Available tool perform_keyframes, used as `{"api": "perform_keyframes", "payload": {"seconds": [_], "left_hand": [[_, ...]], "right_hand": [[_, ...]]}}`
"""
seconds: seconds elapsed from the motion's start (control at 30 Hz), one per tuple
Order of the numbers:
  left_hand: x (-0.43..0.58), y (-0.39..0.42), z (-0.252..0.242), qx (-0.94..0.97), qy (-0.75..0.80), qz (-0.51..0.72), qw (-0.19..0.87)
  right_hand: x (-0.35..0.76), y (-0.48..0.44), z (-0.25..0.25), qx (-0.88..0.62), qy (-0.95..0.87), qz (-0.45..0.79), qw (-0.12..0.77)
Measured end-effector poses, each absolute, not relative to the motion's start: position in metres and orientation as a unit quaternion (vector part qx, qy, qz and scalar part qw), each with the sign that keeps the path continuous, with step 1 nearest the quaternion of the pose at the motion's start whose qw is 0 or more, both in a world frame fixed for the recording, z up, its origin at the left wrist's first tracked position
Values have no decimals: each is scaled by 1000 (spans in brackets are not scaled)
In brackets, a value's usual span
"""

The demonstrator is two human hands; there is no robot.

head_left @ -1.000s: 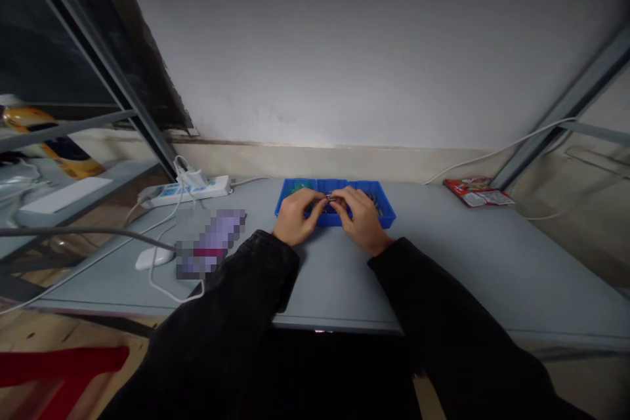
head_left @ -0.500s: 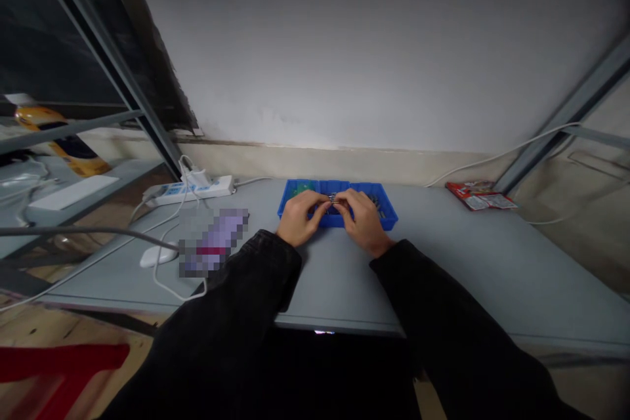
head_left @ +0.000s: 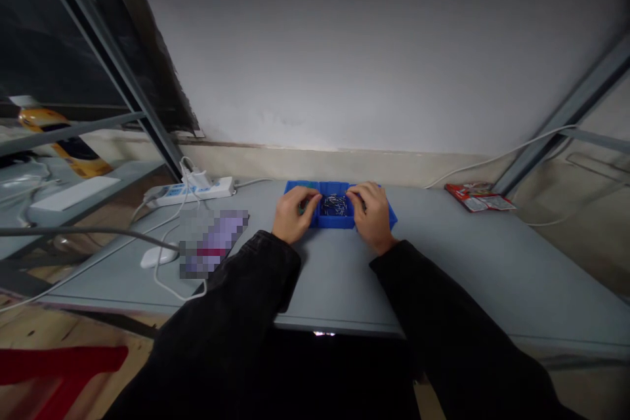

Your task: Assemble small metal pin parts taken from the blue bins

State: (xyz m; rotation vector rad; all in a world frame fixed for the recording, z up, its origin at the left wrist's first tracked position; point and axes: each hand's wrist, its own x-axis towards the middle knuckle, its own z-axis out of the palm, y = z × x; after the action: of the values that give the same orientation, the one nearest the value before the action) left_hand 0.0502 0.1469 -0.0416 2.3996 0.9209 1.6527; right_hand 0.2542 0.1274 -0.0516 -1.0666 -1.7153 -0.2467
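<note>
A blue tray (head_left: 335,223) with three compartments sits on the desk near the wall. Small dark and silvery metal pieces, like screws (head_left: 335,205), lie loose in its middle compartment. My left hand (head_left: 295,215) is over the left compartment, thumb and forefinger pinched at the divider; what they hold, if anything, is too small to make out. Green pieces (head_left: 308,184) show partly behind it. Over the right compartment, my right hand (head_left: 373,215) has its fingers curled and pinched toward the middle one. That hand hides most of the right compartment and anything in its fingertips.
To the left are a blurred-out phone-like object (head_left: 216,243), a white rounded case (head_left: 158,256), cables, and a white power strip (head_left: 197,191). A red snack packet (head_left: 478,197) lies at the back right. An orange bottle (head_left: 63,141) leans on the side shelf.
My hands were together over the middle compartment, fingertips meeting. They have moved apart, left hand leftward and right hand rightward, uncovering the metal pieces between them.
</note>
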Motion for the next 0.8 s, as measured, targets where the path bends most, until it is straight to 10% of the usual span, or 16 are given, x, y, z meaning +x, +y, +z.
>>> {"api": "perform_keyframes", "payload": {"seconds": [0.3, 0.8], "left_hand": [[51, 143, -41, 797, 289, 527, 59], [57, 119, -43, 863, 249, 428, 97]], "right_hand": [[301, 146, -47, -647, -627, -141, 410], [351, 82, -50, -682, -674, 128, 256]]}}
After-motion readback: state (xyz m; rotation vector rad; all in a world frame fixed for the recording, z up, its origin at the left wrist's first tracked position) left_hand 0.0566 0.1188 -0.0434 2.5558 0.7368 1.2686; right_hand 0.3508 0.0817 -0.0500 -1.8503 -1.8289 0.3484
